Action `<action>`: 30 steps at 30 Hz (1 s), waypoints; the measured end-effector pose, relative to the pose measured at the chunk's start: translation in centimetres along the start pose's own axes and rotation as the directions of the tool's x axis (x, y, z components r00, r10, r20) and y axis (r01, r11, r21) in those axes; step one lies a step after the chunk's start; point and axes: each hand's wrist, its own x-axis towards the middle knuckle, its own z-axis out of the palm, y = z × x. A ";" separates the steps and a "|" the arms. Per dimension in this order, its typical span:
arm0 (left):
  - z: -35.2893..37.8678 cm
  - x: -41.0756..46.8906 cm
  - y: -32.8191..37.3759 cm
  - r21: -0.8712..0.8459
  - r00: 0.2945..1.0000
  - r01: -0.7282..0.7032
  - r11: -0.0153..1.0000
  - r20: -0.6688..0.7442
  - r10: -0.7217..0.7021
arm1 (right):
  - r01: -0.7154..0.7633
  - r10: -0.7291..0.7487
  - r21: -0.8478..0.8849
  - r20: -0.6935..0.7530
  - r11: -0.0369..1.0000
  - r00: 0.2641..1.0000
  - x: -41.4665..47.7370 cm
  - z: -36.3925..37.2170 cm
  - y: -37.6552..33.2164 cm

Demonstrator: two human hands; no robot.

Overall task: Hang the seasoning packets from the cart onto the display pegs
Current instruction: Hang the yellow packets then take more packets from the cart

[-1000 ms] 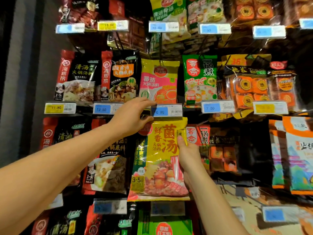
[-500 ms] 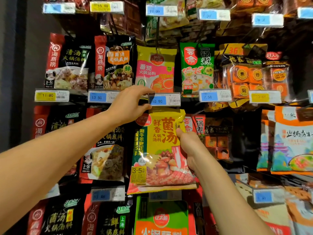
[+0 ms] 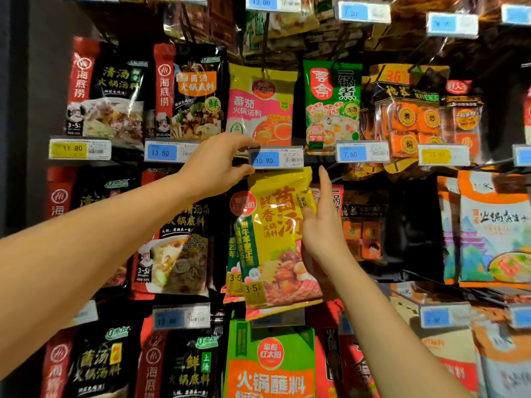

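Yellow packet (image 3: pixel 275 225) touches straight, seemingly released fingers (image 3: pixel 324 182) of the right hand (image 3: pixel 324 237); left hand (image 3: pixel 212 165) fingers pinch the price tag (image 3: pixel 275 158).

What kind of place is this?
Most likely a grocery shop's display wall: seasoning packets, like the yellow packet, hang in rows, and price tags sit under them, such as the blue 10.90 tag that the left hand pinches.

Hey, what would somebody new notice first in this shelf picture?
A bright yellow packet sits mid-frame, just under a price tag. The left hand pinches the tag's left end; the right hand lies flat-fingered against the packet's right edge. Around them, rows of hanging packets fill the wall.
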 end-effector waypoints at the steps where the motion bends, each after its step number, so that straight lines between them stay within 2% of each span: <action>1: 0.0 0.0 0.0 0.003 1.000 0.000 1.000 0.001 0.000 | 0.047 -0.046 -0.054 0.008 0.997 0.999 -0.3 0.0 0.0; 3: 0.0 0.1 0.2 0.009 1.000 0.008 1.000 0.001 -0.008 | 0.089 -0.089 -0.120 0.010 0.989 0.996 -0.4 0.2 0.5; 8: 0.0 0.1 0.2 0.010 1.000 0.012 1.000 0.000 -0.012 | 0.004 -0.004 -0.017 -0.039 1.000 0.999 0.4 1.0 1.1; 12: 0.0 0.0 0.2 0.006 1.000 0.013 1.000 -0.003 -0.013 | -0.004 0.010 0.061 -0.103 0.998 0.995 0.2 1.6 0.7; 16: 0.4 -0.2 0.3 0.000 1.000 0.026 1.000 -0.016 -0.026 | -0.004 0.014 0.071 -0.136 0.997 0.991 0.4 2.3 0.2; 21: 0.5 -0.4 0.2 -0.008 0.999 0.028 1.000 -0.025 -0.028 | -0.068 0.087 0.127 -0.151 0.990 0.985 1.2 2.7 0.0; 27: 0.5 -0.2 0.3 -0.007 0.999 0.035 0.999 -0.022 -0.035 | -0.145 0.151 0.076 -0.074 0.986 0.986 2.8 1.6 -0.8; 30: 0.6 -0.2 0.4 -0.012 0.999 0.039 0.999 -0.027 -0.039 | -0.123 0.124 0.016 -0.084 0.992 0.989 3.3 1.3 -0.9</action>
